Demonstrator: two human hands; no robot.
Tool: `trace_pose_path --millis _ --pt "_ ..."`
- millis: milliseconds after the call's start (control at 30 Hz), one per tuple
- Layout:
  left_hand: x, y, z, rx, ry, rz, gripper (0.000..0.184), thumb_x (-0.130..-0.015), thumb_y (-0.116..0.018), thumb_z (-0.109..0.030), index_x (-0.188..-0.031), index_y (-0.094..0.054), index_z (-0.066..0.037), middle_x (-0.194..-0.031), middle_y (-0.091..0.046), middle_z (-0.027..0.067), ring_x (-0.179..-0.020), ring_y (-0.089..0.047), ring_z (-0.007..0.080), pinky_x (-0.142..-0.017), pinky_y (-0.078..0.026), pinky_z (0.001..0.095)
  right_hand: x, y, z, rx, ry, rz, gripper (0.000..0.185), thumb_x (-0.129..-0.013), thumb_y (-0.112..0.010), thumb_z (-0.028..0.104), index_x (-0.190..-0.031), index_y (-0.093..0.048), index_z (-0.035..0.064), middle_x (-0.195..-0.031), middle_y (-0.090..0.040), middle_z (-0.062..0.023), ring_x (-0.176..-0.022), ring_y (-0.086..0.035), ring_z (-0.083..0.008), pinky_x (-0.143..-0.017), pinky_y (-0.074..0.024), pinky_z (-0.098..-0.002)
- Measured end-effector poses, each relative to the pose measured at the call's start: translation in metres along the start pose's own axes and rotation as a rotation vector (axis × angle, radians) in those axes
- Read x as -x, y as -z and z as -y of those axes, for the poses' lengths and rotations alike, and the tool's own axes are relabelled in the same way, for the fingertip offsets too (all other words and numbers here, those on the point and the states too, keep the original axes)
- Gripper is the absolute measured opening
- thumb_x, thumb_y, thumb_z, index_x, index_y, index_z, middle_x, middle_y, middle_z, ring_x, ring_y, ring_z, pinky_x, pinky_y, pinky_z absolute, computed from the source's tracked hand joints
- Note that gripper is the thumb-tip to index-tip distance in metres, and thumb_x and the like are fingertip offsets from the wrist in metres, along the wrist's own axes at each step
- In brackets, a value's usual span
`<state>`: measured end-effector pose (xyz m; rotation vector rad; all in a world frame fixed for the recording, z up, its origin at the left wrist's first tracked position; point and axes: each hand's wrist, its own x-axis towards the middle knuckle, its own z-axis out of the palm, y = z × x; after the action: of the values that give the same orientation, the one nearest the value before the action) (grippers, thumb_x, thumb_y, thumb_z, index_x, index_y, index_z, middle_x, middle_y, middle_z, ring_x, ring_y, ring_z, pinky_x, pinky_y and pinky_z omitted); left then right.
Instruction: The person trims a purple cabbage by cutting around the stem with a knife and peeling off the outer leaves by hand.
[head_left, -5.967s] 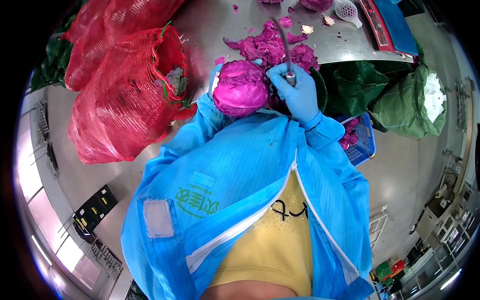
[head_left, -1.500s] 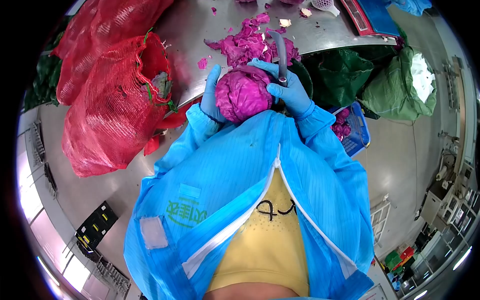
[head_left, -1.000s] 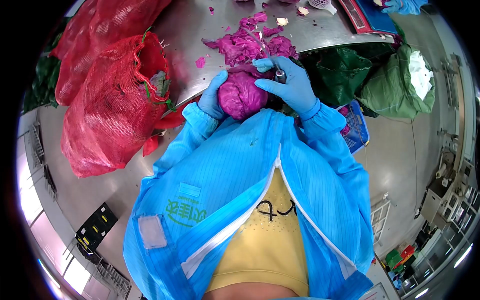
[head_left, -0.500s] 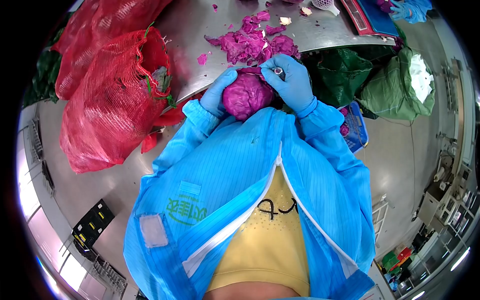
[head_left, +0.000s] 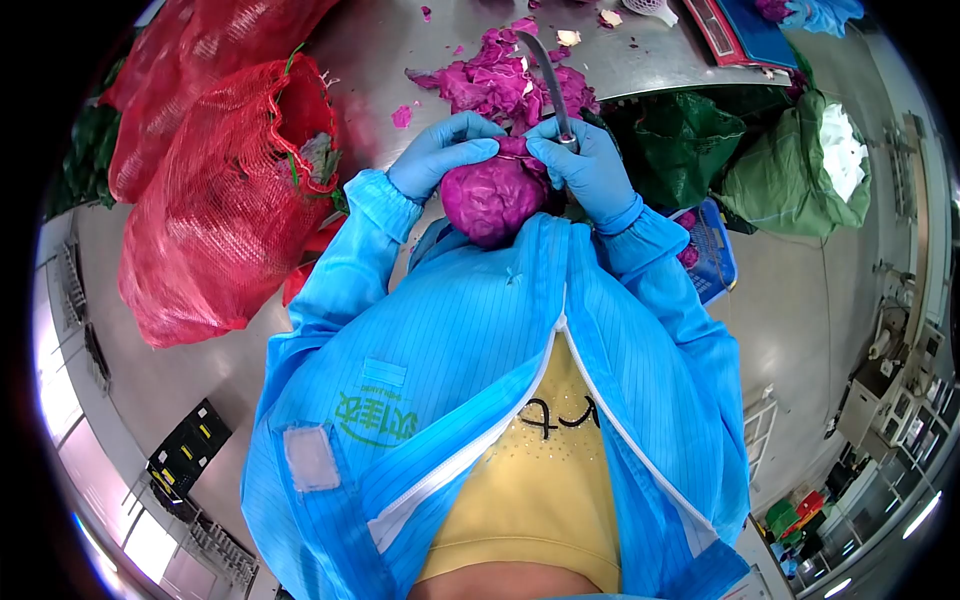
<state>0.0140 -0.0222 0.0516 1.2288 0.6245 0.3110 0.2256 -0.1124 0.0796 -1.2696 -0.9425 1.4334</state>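
A round red cabbage (head_left: 495,200) is held against the front of my blue smock, at the table's near edge. My left hand (head_left: 440,158), in a blue glove, has its thumb and fingers closed at the upper left of the cabbage, by an outer leaf. A knife with a narrow curved blade (head_left: 547,82) stands up out of my gloved right hand (head_left: 592,175), whose fingers are wrapped round its handle. The right thumb and forefinger touch the cabbage's upper right side. Torn purple cabbage leaves (head_left: 485,82) lie piled on the metal table (head_left: 375,60) just beyond.
Red mesh sacks (head_left: 215,210) lean at the left. Green sacks (head_left: 800,175) and a blue basket (head_left: 712,250) with purple pieces stand at the right, below the table edge. Another person's gloved hand (head_left: 815,15) shows at the far right, beside a blue board (head_left: 750,35).
The knife blade has swung up into plain view; before, it was barely visible. My left hand has shifted from the cabbage's side up toward its top leaf. The cabbage has turned slightly.
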Motion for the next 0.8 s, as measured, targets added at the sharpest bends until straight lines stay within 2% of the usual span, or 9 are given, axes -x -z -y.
trace_pose_path --millis 67,267,333,367,467,567,600,700,800 --pt "0.001 -0.008 -0.009 -0.098 -0.124 -0.037 0.045 -0.087 -0.061 -0.028 -0.125 -0.055 -0.004 -0.125 -0.057 0.0083 -0.113 -0.053 0.0169 -0.099 -0.039 0.0302 0.001 0.000 -0.001 -0.009 -0.001 -0.002 0.017 -0.084 -0.067 0.015 -0.092 -0.063 0.0011 -0.068 -0.059 0.0011 -0.057 -0.050 -0.0034 -0.053 -0.0400 -0.0194" --pt "-0.004 -0.010 -0.012 -0.162 -0.053 -0.004 0.034 -0.093 -0.055 -0.020 -0.123 -0.059 -0.003 -0.124 -0.060 0.0095 -0.117 -0.052 0.0184 -0.104 -0.036 0.0332 0.006 0.001 -0.011 0.097 0.013 -0.113 0.016 -0.082 -0.068 0.013 -0.092 -0.063 0.0018 -0.075 -0.060 0.0004 -0.063 -0.052 -0.0044 -0.056 -0.0419 -0.0205" --pt "-0.007 -0.009 -0.010 -0.158 -0.053 -0.017 0.034 -0.092 -0.058 -0.023 -0.120 -0.061 -0.003 -0.120 -0.062 0.0092 -0.113 -0.054 0.0171 -0.101 -0.039 0.0307 0.007 -0.003 -0.012 0.346 0.421 -0.280 0.019 -0.077 -0.071 0.010 -0.094 -0.065 0.0032 -0.082 -0.060 -0.0020 -0.068 -0.054 -0.0087 -0.059 -0.0435 -0.0230" --pt "-0.008 -0.008 -0.009 -0.157 -0.052 -0.032 0.035 -0.091 -0.062 -0.026 -0.117 -0.063 -0.003 -0.116 -0.064 0.0088 -0.109 -0.056 0.0159 -0.097 -0.042 0.0282 0.011 -0.002 -0.008 0.346 0.420 -0.279 0.019 -0.077 -0.071 0.010 -0.094 -0.065 0.0032 -0.082 -0.060 -0.0020 -0.068 -0.054 -0.0087 -0.059 -0.0435 -0.0230" --pt "-0.011 -0.002 0.001 -0.197 -0.089 0.011 0.033 -0.093 -0.056 -0.019 -0.120 -0.060 0.000 -0.119 -0.062 0.0112 -0.109 -0.058 0.0184 -0.098 -0.043 0.0306 0.022 0.004 0.015 0.633 0.604 -0.058 0.027 -0.075 -0.072 0.010 -0.101 -0.067 0.0093 -0.080 -0.054 -0.0066 -0.069 -0.056 -0.0190 -0.061 -0.0453 -0.0275" --pt "-0.021 0.001 0.011 -0.123 -0.020 -0.036 0.032 -0.093 -0.056 -0.018 -0.118 -0.060 0.001 -0.115 -0.063 0.0116 -0.106 -0.059 0.0182 -0.094 -0.045 0.0290 0.010 0.005 0.017 0.718 0.539 0.110 0.027 -0.077 -0.071 0.009 -0.103 -0.067 0.0121 -0.081 -0.054 -0.0057 -0.069 -0.056 -0.0201 -0.060 -0.0455 -0.0279" --pt "-0.025 0.003 0.015 -0.240 -0.156 -0.015 0.031 -0.093 -0.056 -0.017 -0.118 -0.060 0.001 -0.113 -0.064 0.0106 -0.104 -0.059 0.0178 -0.092 -0.046 0.0290 0.004 0.008 0.013 0.700 0.576 0.121 0.025 -0.078 -0.071 0.013 -0.103 -0.067 0.0137 -0.084 -0.056 -0.0047 -0.071 -0.058 -0.0203 -0.062 -0.0470 -0.0290" --pt "-0.026 0.006 0.022 -0.220 -0.108 -0.027 0.031 -0.094 -0.054 -0.018 -0.118 -0.060 0.001 -0.113 -0.064 0.0102 -0.103 -0.059 0.0174 -0.091 -0.046 0.0292 -0.007 0.021 0.013 0.868 0.638 0.171 0.024 -0.080 -0.070 0.019 -0.103 -0.066 0.0135 -0.086 -0.059 -0.0052 -0.074 -0.060 -0.0218 -0.065 -0.0487 -0.0310" --pt "-0.034 0.007 0.026 -0.199 -0.067 -0.012 0.032 -0.094 -0.054 -0.020 -0.118 -0.060 0.002 -0.115 -0.063 0.0103 -0.104 -0.060 0.0180 -0.094 -0.046 0.0288 -0.013 0.026 0.022 0.944 0.558 0.255 0.021 -0.082 -0.067 0.023 -0.101 -0.065 0.0130 -0.087 -0.060 -0.0049 -0.077 -0.061 -0.0232 -0.067 -0.0497 -0.0328"
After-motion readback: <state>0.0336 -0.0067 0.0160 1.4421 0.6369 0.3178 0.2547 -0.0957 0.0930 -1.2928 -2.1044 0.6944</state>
